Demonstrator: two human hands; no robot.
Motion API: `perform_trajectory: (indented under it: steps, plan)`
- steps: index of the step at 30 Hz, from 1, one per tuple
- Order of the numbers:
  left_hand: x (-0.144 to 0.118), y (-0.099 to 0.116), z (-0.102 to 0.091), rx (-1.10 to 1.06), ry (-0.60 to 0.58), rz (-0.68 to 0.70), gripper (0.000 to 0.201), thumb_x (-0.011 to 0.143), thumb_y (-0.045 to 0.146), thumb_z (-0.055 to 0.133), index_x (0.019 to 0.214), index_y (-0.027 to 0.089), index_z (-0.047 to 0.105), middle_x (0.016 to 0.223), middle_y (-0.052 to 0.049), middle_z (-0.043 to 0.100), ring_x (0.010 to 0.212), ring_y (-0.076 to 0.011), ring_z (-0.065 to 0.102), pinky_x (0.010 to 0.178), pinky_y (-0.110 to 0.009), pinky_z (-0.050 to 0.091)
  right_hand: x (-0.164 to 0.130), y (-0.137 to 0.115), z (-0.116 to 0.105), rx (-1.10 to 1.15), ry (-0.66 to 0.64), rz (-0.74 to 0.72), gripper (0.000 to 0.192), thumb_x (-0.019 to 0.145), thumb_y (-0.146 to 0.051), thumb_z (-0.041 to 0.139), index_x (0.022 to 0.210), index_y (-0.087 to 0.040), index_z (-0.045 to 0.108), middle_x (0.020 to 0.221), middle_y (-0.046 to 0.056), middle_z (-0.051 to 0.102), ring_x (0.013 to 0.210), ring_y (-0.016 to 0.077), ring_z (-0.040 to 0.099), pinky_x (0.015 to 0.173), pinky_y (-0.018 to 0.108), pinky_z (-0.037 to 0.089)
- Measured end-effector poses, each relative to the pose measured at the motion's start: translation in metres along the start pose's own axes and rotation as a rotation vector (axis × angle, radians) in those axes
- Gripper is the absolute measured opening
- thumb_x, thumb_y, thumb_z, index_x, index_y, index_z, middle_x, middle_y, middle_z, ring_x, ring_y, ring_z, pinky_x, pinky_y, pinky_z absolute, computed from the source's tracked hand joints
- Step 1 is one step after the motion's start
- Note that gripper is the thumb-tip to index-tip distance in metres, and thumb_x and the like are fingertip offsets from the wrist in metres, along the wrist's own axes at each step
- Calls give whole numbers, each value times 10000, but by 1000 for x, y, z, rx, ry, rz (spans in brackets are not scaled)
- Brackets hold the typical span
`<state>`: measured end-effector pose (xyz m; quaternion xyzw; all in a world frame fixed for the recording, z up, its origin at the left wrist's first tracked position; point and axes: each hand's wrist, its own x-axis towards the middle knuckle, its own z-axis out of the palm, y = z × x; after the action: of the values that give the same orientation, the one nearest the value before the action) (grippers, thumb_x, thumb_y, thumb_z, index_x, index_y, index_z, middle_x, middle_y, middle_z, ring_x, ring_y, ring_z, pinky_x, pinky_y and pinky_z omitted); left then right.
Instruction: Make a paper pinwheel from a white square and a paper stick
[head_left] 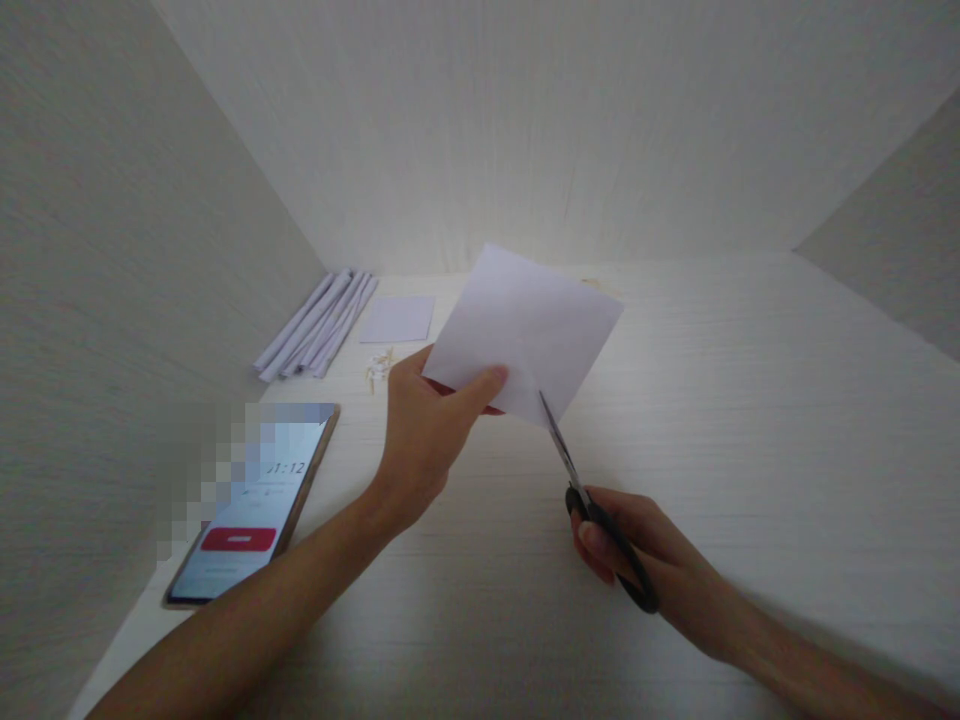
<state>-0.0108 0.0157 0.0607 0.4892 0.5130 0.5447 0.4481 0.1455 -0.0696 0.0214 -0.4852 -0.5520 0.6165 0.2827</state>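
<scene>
Two bare hands are at work over a pale tabletop. The left hand grips a square white sheet by its near left edge, thumb on top and fingers underneath, so the sheet is held out beyond that hand. The right hand, nearer the body, is closed around the black handles of the scissors. Their blades point forward and left, overlapping the sheet's near corner; whether they bite into it I cannot tell. Just beyond and left of the left hand is a scatter of small white and yellowish bits, with a second paper square lying flat behind them. Farther left, beyond that hand, lies a bundle of rolled paper tubes. A phone with a lit screen and a red button lies left of the left wrist.
</scene>
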Motion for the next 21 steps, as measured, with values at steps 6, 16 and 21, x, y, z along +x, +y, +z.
perform_trajectory:
  steps: [6,16,21]
  plan:
    - [1,0,1,-5,11,-13,231,541,256,658,697,96,603,603,-19,626,531,-141,585,482,-248,515,-1,1,-1,12,1,9,428,746,-571,429,583,-180,364,532,-47,310,492,77,277,437,221,217]
    - [1,2,1,10,8,-30,231,545,251,656,699,90,593,613,-32,629,543,-144,589,482,-242,515,0,4,0,-16,13,23,415,762,-552,421,584,-181,360,527,-50,303,479,72,272,426,218,212]
    - [1,1,1,-11,6,-34,238,534,248,659,702,92,597,612,-27,629,540,-145,588,481,-248,516,-1,6,0,-15,15,21,413,767,-548,415,587,-180,365,524,-51,303,476,72,270,421,216,216]
